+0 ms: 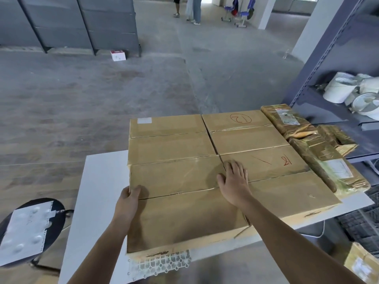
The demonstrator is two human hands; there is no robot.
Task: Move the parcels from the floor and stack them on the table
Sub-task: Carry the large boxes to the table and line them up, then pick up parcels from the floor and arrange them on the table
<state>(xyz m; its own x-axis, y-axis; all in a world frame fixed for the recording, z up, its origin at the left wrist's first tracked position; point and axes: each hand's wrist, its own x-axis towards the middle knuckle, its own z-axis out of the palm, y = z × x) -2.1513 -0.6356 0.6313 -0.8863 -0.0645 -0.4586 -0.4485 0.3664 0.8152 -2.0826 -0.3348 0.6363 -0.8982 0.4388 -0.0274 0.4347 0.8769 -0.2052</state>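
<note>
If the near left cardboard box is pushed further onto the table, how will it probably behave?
The near left cardboard box looks stiff and flat-sided, so it should slide, not roll. Its taped top seems smooth, so the right hand lying flat may slip; the left hand grips its edge.

Far right brown cardboard box (238,128) on the white table: a handwritten red number in a red circle, reading "12" upside down. Near right brown cardboard box (272,173): a red handwritten mark at its right end, apparently "18", plus a red stroke. White labels on the tape-wrapped parcels (336,169): print illegible.
</note>
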